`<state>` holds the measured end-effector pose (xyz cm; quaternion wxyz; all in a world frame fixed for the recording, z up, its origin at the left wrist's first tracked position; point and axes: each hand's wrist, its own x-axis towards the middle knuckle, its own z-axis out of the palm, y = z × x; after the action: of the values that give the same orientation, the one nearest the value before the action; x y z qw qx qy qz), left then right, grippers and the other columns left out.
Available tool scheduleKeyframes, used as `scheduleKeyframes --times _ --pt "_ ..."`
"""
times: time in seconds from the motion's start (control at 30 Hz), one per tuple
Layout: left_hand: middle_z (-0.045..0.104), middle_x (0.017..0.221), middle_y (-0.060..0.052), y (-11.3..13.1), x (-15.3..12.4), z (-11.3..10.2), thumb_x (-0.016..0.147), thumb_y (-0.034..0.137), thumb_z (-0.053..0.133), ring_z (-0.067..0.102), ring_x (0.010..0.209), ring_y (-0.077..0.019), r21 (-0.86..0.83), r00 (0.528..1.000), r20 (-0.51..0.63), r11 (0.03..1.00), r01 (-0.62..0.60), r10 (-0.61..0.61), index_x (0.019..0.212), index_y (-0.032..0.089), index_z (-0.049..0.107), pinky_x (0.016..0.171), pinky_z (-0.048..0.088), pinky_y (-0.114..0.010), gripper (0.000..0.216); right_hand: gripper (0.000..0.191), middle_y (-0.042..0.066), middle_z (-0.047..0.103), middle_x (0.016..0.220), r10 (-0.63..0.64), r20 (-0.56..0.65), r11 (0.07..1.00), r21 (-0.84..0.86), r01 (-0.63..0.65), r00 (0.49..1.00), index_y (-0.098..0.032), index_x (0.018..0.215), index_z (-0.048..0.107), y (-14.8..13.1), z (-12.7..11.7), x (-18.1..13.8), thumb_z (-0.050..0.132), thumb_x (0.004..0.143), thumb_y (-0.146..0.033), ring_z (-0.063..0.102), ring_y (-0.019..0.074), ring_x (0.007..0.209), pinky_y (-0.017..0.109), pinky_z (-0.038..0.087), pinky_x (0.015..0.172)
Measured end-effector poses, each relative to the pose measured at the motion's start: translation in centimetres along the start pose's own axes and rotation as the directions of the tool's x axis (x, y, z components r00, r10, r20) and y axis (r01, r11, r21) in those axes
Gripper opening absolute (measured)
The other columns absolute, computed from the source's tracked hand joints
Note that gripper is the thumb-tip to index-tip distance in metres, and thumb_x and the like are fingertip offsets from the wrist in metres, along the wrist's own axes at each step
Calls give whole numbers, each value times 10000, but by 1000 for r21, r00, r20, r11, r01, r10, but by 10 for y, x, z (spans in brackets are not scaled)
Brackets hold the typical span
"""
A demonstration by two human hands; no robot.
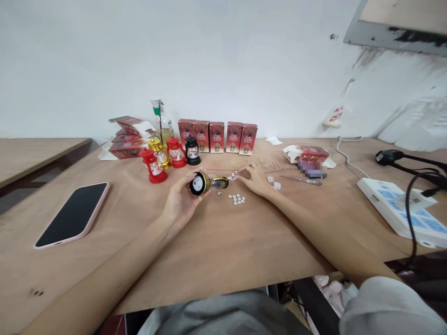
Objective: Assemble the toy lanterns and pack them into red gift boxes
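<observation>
My left hand (179, 200) is closed around a small gold lantern (208, 184) that lies tipped on its side above the table. Its black-rimmed base, with a white disc inside, faces me, and its top points right. My right hand (256, 180) rests low over the table, thumb and forefinger slightly apart beside some small white pieces (232, 176). Just nearer to me lies a cluster of round white discs (238, 200). More white pieces (276, 185) sit to the right of my right hand. I see nothing held in it.
Two red lanterns (157, 172), a gold lantern (153, 145) and a black one (192, 153) stand at back left. Red boxes (217, 137) line the wall. A screwdriver (307, 181) lies right; a phone (75, 214) left. A power strip (394, 204) and cables occupy the far right.
</observation>
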<state>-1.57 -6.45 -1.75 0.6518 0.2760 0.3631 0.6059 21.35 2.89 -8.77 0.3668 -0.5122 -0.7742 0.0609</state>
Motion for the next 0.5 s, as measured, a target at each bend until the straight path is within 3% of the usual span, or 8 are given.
scheduleKeyframes --times 0.23,0.4,0.5 --pt "625 861 11 3 3 5 779 145 582 573 683 -73 19 995 -97 999 -32 34 832 155 678 516 487 -164 110 266 62 562 992 123 75 987 93 -130 990 -217 866 680 3 3 5 679 741 -453 535 239 1005 415 385 930" --pt "639 917 1 2 8 2 786 212 600 584 718 -76 -40 994 -101 998 -44 40 819 153 674 537 499 -169 100 254 57 552 996 112 88 992 49 -116 990 -245 864 694 -1 7 7 681 738 -465 519 249 1023 433 376 937" --pt "639 908 -9 -1 13 -2 696 189 694 581 715 -77 -33 990 -102 995 -96 92 805 141 662 561 507 -172 123 302 66 552 1030 90 105 996 9 -91 990 -257 934 691 -6 9 9 665 748 -494 505 258 1046 438 372 941"
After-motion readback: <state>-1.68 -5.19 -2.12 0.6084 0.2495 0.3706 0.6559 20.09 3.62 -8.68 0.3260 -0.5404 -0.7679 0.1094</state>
